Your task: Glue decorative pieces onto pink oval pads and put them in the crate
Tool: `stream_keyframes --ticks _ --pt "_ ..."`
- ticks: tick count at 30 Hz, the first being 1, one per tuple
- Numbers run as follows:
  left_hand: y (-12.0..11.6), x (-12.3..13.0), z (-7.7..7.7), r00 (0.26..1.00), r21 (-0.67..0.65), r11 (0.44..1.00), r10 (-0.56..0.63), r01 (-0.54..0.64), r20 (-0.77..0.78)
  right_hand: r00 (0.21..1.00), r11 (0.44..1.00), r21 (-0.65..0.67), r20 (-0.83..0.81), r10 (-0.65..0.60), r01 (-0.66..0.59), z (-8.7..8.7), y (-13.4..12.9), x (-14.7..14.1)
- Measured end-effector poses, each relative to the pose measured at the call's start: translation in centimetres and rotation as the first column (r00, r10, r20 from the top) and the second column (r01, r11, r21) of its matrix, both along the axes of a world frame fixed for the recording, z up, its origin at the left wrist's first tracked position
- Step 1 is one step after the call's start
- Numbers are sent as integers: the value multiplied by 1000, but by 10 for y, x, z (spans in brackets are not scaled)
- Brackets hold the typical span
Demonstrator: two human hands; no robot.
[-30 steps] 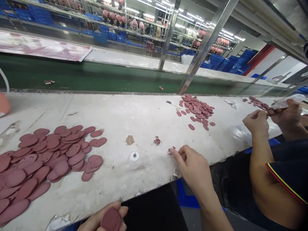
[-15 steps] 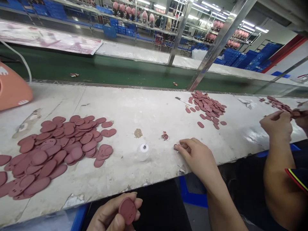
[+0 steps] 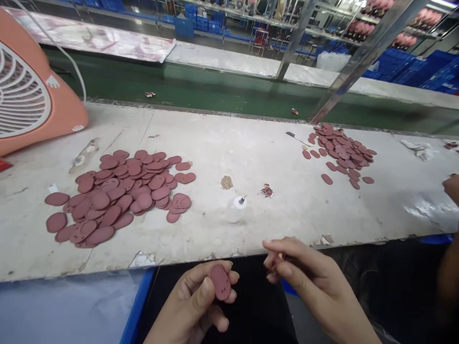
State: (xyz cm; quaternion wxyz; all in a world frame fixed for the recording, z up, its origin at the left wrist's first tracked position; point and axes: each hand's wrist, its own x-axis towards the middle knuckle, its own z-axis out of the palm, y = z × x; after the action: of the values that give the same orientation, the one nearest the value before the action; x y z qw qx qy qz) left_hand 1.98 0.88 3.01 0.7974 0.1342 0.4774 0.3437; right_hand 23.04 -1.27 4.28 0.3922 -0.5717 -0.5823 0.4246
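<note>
My left hand (image 3: 201, 301) pinches an oval maroon disc (image 3: 220, 282) with small holes near its lower end, held up over my lap. To its right, my right hand (image 3: 304, 277) is closed at the fingertips around a small reddish piece (image 3: 278, 261), mostly hidden by the fingers. The two hands are apart, just in front of the table edge. Beyond them on the white table (image 3: 211, 143) stand a small clear bottle (image 3: 235, 210) with a white top and dark tip, and a little heap of reddish scraps (image 3: 267, 190). A big pile of maroon discs (image 3: 122, 196) lies on the left.
A second disc pile (image 3: 344, 148) lies at the right, with a thin dark tool (image 3: 296, 137) beside it. An orange fan (image 3: 53, 105) stands at far left. Another person's hand (image 3: 452, 186) shows at the right edge. A green belt (image 3: 215, 93) runs behind the table.
My right hand has left the tabletop and come back toward my left hand, holding the small piece. The left hand, with its disc, is raised. The view has shifted left and down.
</note>
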Motion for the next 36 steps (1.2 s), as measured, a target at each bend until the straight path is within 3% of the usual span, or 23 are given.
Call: stream_keyframes --ticks 2,4,11,13,16,22,36 --pt "-1 1 -1 999 0 1000 -18 18 30 980 986 -107 -166 109 -127 6 -9 -9" --pt "-1 2 -2 997 4 999 -37 36 63 969 964 -197 -210 134 -176 9 -15 -17" --pt "-2 3 1 993 -43 997 -57 62 102 920 956 -295 -373 -117 2 0 -12 -28" --pt "-2 2 0 988 -41 995 -90 96 125 915 964 -263 -381 -133 30 1 -9 -29" --pt "-2 0 -5 977 -11 990 -138 142 162 943 991 -129 -326 -62 21 4 -6 -28" --pt "-3 -1 -4 976 -67 984 -150 162 161 989 987 91 -55 139 -134 7 1 -25" --pt "-2 -1 -4 967 -48 979 -186 197 175 960 950 141 89 267 -277 16 7 -21"
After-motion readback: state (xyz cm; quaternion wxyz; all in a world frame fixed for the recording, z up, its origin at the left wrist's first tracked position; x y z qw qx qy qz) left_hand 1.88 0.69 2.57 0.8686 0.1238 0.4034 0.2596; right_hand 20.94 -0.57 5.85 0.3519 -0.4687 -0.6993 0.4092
